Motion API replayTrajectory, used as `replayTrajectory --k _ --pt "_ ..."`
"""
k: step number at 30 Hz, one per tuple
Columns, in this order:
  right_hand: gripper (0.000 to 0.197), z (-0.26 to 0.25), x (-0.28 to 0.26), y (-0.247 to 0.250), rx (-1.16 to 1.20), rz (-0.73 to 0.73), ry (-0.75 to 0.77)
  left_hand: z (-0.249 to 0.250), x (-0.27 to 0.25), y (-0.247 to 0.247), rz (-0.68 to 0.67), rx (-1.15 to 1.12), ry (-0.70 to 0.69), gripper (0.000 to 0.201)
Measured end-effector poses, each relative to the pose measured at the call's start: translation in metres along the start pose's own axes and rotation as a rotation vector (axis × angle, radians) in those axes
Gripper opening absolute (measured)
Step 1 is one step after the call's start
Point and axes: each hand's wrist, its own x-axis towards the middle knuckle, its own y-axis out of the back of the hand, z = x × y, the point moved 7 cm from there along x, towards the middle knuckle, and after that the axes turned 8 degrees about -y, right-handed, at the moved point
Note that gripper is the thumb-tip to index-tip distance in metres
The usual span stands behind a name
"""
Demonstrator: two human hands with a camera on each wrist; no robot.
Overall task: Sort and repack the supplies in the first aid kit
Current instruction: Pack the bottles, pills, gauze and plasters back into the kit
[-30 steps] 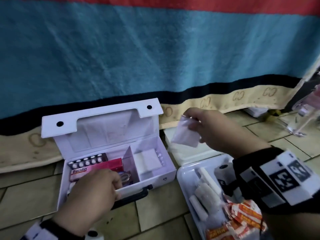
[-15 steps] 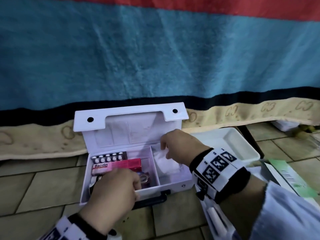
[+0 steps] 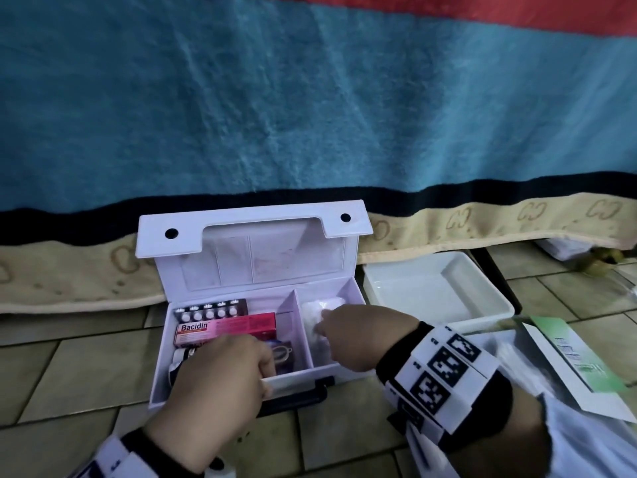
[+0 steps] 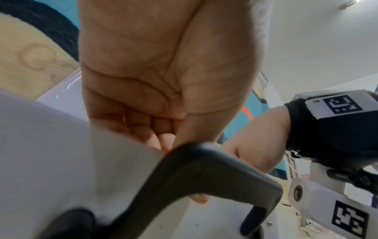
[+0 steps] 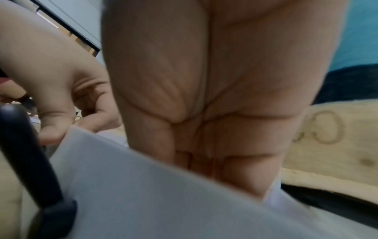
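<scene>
The white first aid kit (image 3: 251, 257) stands open on the tiled floor, its lid upright. Its left compartment holds a blister pack (image 3: 210, 310), a red Bacidin box (image 3: 234, 327) and small items half hidden by my left hand (image 3: 265, 369). That hand grips the kit's front wall (image 4: 61, 145), fingers curled over the rim above the black handle (image 4: 204, 169). My right hand (image 3: 322, 327) reaches down into the right compartment and pinches a white gauze packet (image 3: 319, 307) lying there. In the right wrist view its fingertips are hidden behind the kit wall (image 5: 143, 194).
An empty white tray (image 3: 434, 291) sits right of the kit. A green-and-white carton (image 3: 579, 360) lies at the far right, over another tray. A blue blanket (image 3: 310, 115) with a beige hem hangs close behind the kit.
My right hand has carried the white packet from above the trays down into the kit's right compartment, and now sits lower in it. The left hand has stayed on the front wall.
</scene>
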Motion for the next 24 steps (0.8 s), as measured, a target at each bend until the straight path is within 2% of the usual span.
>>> replayTrajectory --k 6,12,15,19,21,24 --pt "0.059 0.002 -0.004 0.001 0.012 -0.015 -0.03 -0.001 0.0 -0.001 0.004 -0.002 0.011 0.029" --pt "0.061 0.001 0.003 -0.006 0.068 0.03 -0.078 -0.002 -0.001 -0.003 0.005 0.023 0.016 0.028" --pt "0.051 0.002 -0.006 -0.001 0.242 0.144 -0.064 -0.002 -0.002 -0.004 -0.005 0.015 0.014 0.026" --pt "0.052 0.015 -0.043 0.015 0.471 0.357 -0.018 -0.002 -0.002 -0.004 -0.029 0.002 0.01 0.023" --pt "0.046 0.036 -0.071 0.023 0.603 0.447 -0.061 -0.002 -0.001 -0.005 -0.04 0.006 0.011 0.022" --pt "0.037 0.084 -0.111 0.021 0.725 0.519 -0.225 -0.001 -0.001 -0.004 -0.06 0.047 0.011 0.019"
